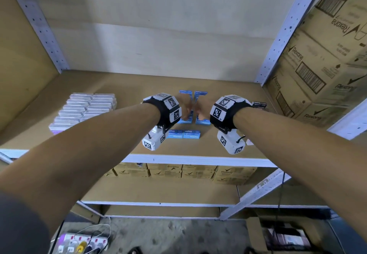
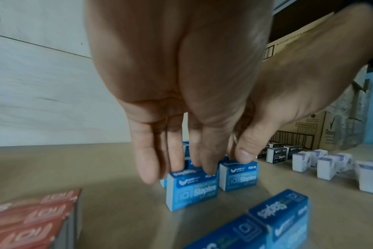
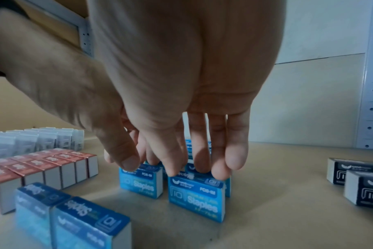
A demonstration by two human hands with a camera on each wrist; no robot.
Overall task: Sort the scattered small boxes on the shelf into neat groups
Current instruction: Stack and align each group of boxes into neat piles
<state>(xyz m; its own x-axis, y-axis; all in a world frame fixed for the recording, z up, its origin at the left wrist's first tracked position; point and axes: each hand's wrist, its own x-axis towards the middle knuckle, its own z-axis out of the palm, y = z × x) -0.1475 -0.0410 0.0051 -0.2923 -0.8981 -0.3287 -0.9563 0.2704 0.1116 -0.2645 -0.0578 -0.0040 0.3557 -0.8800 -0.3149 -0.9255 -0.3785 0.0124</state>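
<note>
Left hand [image 2: 187, 104]: fingers straight, tips resting on top of left row of blue staple boxes [image 2: 192, 188].
Right hand [image 3: 181, 101]: fingers straight, tips down on right blue row [image 3: 197, 197].
Blue rows: mid-shelf [image 1: 228, 86], side by side, standing on edge.
Front pair [image 1: 183, 134]: lying flat, near shelf edge.
Red boxes [image 3: 53, 166]: packed block, left.
Black boxes [image 3: 360, 183]: right.

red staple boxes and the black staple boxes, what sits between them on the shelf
The blue staple boxes lie between the red staple boxes and black staple boxes, with both hands reaching down on the two blue rows. The right wrist view shows it.
</note>
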